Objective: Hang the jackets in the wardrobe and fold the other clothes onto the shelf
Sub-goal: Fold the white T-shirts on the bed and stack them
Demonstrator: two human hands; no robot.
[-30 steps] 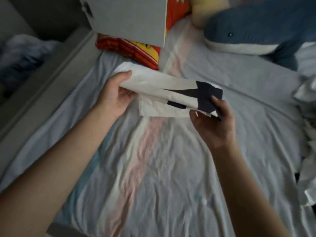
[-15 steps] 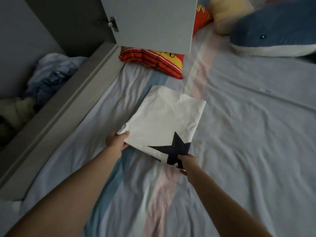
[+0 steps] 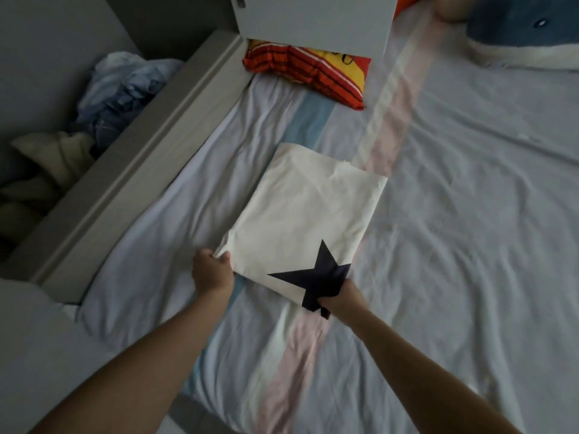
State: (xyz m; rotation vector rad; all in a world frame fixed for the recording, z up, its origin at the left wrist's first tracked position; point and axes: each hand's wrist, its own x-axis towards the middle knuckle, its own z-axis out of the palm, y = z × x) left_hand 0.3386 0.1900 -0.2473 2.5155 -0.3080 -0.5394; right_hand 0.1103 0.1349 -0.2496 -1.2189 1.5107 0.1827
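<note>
Lying flat on the bed sheet [image 3: 470,220] is a folded cream-white garment [image 3: 307,208], a neat rectangle whose long axis runs away from the person and leans a little to the right, toward the striped cushion [image 3: 300,73]. A dark navy star [image 3: 316,277] is printed at its near right corner, one tip aimed up the cloth along that axis. The left hand [image 3: 213,270] pinches the near left corner, its fingers curled round a small bunch of fabric. The right hand [image 3: 343,297] grips the near right corner at the star, fingers closed on the cloth, with a dark fold poking out beneath them.

Under the garment the sheet is pale grey-lilac and creased, crossed by a soft pink band and a blue band that run the same way as the fold. The cushion beyond is red with dark stripes and a yellow patch; the black marks on the yellow are too small to read. A grey wardrobe door [image 3: 313,23] hangs open above it. At far right lies a blue and white plush shark [image 3: 526,36]. Left of the bed a grey wardrobe ledge [image 3: 141,158] runs diagonally, and behind it sits a rumpled heap of blue clothes [image 3: 125,79] beside a cream garment [image 3: 53,155]. The room is dim.
</note>
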